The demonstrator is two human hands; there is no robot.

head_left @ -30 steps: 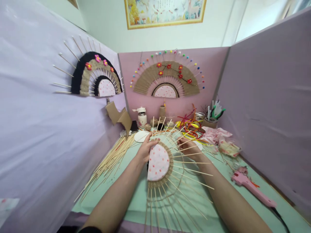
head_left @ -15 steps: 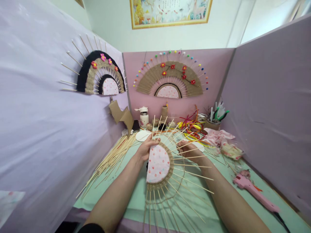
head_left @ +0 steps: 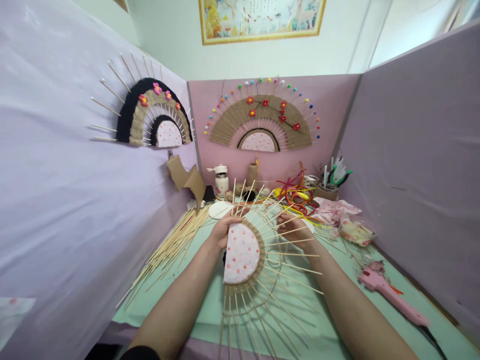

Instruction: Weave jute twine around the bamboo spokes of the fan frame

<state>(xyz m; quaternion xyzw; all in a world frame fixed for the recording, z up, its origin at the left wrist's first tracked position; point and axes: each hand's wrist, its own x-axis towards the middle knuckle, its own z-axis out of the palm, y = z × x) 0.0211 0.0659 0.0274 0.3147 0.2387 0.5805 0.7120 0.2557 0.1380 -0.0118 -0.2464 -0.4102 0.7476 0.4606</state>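
Observation:
A half-round fan [head_left: 243,252] with a white, red-dotted centre is held above the table, its straight edge on the left. Woven tan twine [head_left: 261,260] borders the curve, and thin wooden sticks [head_left: 296,254] radiate outward. My left hand [head_left: 224,229] is closed on the fan's upper left corner, thumb on the front. On the other side, behind the stick tips, my right hand [head_left: 294,230] has its fingers curled in a pinch on the loose twine, which loops behind the sticks. The pinch itself is partly hidden by sticks.
Loose sticks [head_left: 172,245] lie at the left. A pink glue gun [head_left: 393,295] rests at the right. At the back are a white bottle [head_left: 221,184], coloured pipe cleaners [head_left: 296,192] and a tool holder [head_left: 327,192]. Finished fans [head_left: 262,117] hang on the partitions.
My right hand has moved slightly right and away from the woven border. The fan has shifted a little left, still in my left hand.

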